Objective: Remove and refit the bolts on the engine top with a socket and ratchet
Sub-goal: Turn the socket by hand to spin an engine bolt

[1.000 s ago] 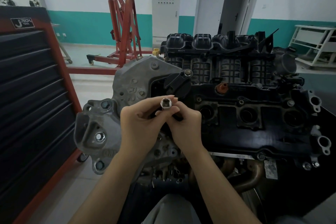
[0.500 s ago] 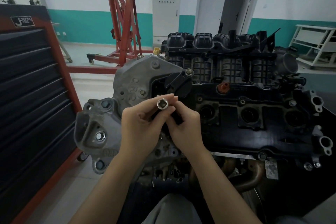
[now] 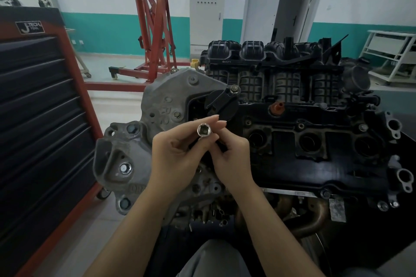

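I see the socket [image 3: 204, 130] just left of the frame's centre: a short, bright chrome cylinder with its open end turned toward the camera and a dark square recess inside. My left hand [image 3: 177, 159] holds it, thumb and curled fingers wrapped round its barrel. My right hand [image 3: 231, 155] meets it from the right, fingers bent and pinching something small and dark just under the socket; I cannot tell what that piece is. Both hands hover above the engine [image 3: 304, 141], whose top is a matt black, ribbed plastic cover with round plug wells. One hex bolt [image 3: 234, 89] sits on a black bracket just above the hands. Left of the hands is a rough, grey cast-metal cover [image 3: 171, 96]. At the left edge stands a black, red-framed tool cabinet [image 3: 40, 119], and a red engine hoist [image 3: 155, 29] rises at the upper left centre.
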Demonstrator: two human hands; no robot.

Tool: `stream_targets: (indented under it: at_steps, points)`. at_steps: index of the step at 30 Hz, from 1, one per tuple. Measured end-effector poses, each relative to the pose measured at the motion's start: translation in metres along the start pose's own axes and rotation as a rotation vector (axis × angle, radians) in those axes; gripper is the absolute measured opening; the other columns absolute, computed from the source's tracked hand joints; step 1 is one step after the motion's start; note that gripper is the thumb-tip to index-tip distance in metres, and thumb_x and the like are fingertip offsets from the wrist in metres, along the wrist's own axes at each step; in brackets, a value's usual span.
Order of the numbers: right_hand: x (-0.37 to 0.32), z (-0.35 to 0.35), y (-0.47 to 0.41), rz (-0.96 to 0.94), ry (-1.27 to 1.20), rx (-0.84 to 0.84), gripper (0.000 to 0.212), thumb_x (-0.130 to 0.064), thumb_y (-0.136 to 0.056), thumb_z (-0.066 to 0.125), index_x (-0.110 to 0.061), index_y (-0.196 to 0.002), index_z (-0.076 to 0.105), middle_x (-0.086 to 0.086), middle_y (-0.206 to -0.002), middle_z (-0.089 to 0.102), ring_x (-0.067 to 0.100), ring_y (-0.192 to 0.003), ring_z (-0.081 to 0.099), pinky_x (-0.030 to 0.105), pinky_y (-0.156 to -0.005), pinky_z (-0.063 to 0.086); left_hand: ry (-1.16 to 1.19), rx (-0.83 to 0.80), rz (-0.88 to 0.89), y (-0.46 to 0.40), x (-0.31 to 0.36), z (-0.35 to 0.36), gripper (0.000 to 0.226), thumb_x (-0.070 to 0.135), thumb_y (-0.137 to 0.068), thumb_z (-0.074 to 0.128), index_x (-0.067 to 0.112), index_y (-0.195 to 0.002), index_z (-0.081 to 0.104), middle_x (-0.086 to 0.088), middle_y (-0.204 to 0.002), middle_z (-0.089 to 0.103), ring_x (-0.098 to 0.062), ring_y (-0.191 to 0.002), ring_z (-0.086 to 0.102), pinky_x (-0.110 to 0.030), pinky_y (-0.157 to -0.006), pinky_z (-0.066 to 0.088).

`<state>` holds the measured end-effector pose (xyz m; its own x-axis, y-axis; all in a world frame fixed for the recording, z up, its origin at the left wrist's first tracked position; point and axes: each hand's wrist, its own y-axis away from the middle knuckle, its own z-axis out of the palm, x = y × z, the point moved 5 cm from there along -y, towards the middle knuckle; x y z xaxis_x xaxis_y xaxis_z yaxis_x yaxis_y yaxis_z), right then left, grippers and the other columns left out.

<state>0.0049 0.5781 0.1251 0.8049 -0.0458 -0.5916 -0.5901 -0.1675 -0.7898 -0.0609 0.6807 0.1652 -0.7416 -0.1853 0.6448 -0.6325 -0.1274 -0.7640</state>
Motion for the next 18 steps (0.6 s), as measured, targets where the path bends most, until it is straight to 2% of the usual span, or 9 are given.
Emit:
stream_targets:
  at_steps: [2,6,8,10,13,18]
  points:
    - [0.0021,-0.0022,0.0005,0.017,0.003,0.047,0.016,0.007,-0.084,0.064,-0.002,-0.096,0.070,-0.014,-0.086,0.066,-0.003,-0.081,0.065,0.012,-0.072,0.047,-0.036,0.006,0.004,-0.0001,0.0004,0.0003,0.031,-0.008,-0.077,0.070,0.003,-0.106,0.068,-0.003,-0.099,0.074,-0.014,-0.099,0.069,-0.022,-0.087,0.052]
    - [-0.0003,-0.0020,0.0002,0.018,-0.002,0.082,0.020,0.005,-0.082,0.069,-0.002,-0.101,0.071,-0.004,-0.095,0.071,0.001,-0.091,0.067,0.015,-0.079,0.050,-0.185,0.157,0.021,0.0007,0.0009,-0.0037,0.027,-0.002,-0.071,0.078,0.008,-0.096,0.072,0.005,-0.091,0.072,-0.003,-0.088,0.070,-0.013,-0.079,0.051]
    - [-0.0019,-0.0008,-0.0008,0.004,0.007,0.045,0.022,0.003,-0.085,0.065,-0.001,-0.107,0.068,0.002,-0.101,0.071,0.007,-0.097,0.067,0.022,-0.083,0.052,-0.187,0.146,0.015,0.0011,0.0014,-0.0023,0.030,-0.004,-0.075,0.074,0.011,-0.102,0.070,0.005,-0.095,0.072,-0.003,-0.092,0.069,-0.014,-0.082,0.051]
    - [-0.0018,0.0004,-0.0009,0.004,0.006,0.002,0.020,0.004,-0.088,0.060,0.002,-0.107,0.067,0.006,-0.099,0.071,0.011,-0.095,0.068,0.028,-0.081,0.054,-0.113,0.082,-0.012,0.0012,0.0000,-0.0009,0.033,-0.007,-0.079,0.069,0.013,-0.105,0.069,0.003,-0.100,0.073,-0.009,-0.098,0.069,-0.019,-0.086,0.052]
    - [0.0002,-0.0024,0.0004,0.025,-0.001,0.033,0.015,0.007,-0.085,0.062,0.000,-0.096,0.069,-0.004,-0.085,0.069,0.003,-0.080,0.066,0.019,-0.070,0.050,-0.041,-0.010,-0.027,-0.0001,0.0009,0.0017,0.034,-0.008,-0.079,0.068,0.009,-0.108,0.068,-0.001,-0.101,0.074,-0.014,-0.100,0.069,-0.023,-0.087,0.052]
    - [-0.0010,-0.0024,0.0006,0.025,-0.037,0.069,0.017,0.002,-0.084,0.067,-0.004,-0.099,0.071,-0.010,-0.092,0.069,0.002,-0.089,0.067,0.014,-0.078,0.049,-0.222,0.171,0.083,0.0013,0.0074,-0.0007,0.029,0.007,-0.073,0.076,0.013,-0.100,0.068,0.008,-0.091,0.070,0.000,-0.088,0.069,-0.012,-0.079,0.051]
